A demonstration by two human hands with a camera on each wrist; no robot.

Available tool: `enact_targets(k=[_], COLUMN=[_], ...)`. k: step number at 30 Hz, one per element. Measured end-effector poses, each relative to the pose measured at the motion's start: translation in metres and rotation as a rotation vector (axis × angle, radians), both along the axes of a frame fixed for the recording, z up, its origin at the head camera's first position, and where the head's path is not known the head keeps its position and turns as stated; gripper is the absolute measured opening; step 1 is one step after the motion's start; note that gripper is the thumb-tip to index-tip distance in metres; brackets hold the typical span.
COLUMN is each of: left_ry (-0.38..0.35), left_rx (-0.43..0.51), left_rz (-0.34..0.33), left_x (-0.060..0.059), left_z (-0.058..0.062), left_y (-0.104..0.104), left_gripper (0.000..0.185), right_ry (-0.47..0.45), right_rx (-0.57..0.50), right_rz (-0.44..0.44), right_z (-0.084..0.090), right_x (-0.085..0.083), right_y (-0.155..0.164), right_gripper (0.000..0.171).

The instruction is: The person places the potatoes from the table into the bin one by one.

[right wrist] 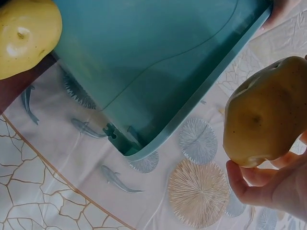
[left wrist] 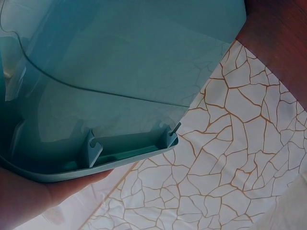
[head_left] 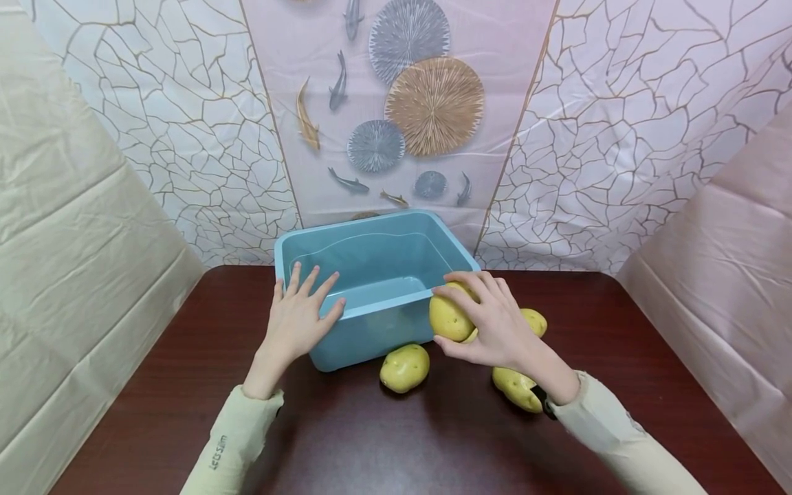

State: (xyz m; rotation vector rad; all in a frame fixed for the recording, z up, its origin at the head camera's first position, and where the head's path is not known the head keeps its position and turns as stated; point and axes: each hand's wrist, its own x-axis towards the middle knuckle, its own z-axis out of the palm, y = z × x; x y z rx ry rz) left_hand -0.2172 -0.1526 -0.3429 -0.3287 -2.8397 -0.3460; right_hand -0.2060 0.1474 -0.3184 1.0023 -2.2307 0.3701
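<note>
A potato (head_left: 450, 317) is gripped in my right hand (head_left: 495, 326), thumb below and fingers over its top, at the front right rim of a blue plastic bin (head_left: 365, 342). The right wrist view shows the held potato (right wrist: 264, 115) close up, just off the bin's wall (right wrist: 144, 52). My left hand (head_left: 300, 320) has its fingers spread and rests at the bin's front left rim; the left wrist view has part of this hand (left wrist: 29, 199) against the rim. On the table before the bin lies another potato (head_left: 405, 368).
Beneath and beyond my right wrist are more potatoes, one nearer (head_left: 516, 388) and one farther (head_left: 535, 321), both partly hidden by the hand and arm. The dark red-brown table (head_left: 383, 454) ends at a patterned cloth backdrop (head_left: 575, 172), with pale cloth at both sides.
</note>
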Motion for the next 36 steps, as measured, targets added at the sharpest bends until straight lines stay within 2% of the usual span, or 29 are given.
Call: enact_targets(k=[20, 27, 36], left_ry=[0.002, -0.003, 0.012], left_rx=[0.006, 0.000, 0.002], left_rz=[-0.002, 0.000, -0.006], left_x=[-0.001, 0.000, -0.001], left_z=[0.001, 0.002, 0.001], left_y=[0.001, 0.001, 0.000], left_gripper=[0.057, 0.057, 0.056], right_ry=[-0.013, -0.034, -0.003], right_rx=[0.000, -0.003, 0.013], right_rz=[-0.041, -0.030, -0.021], right_z=[0.010, 0.013, 0.016], right_x=[-0.018, -0.021, -0.027], right_y=[-0.007, -0.010, -0.018], right_gripper=[0.053, 0.053, 0.055])
